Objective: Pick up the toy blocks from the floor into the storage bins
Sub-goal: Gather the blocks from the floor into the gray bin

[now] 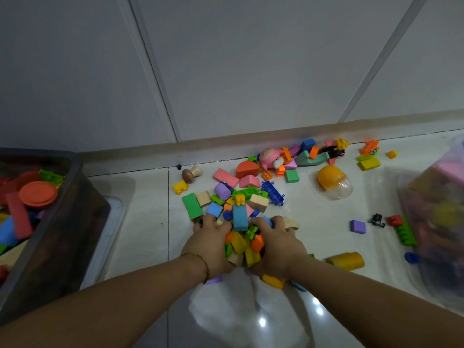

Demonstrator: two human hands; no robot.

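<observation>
The left hand (210,243) and right hand (277,247) cup a heap of toy blocks (241,243) between them on the floor (140,222), fingers curled round its far side. Loose blocks (226,177) lie beyond, toward the wall edge. The 2 bins, dark bin (62,212) and clear bin (434,222), flank the floor's left and right edges.

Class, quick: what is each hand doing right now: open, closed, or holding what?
Left hand: closed, fingers curled round the blocks.
Right hand: closed, curled round the same blocks from the other side.
</observation>
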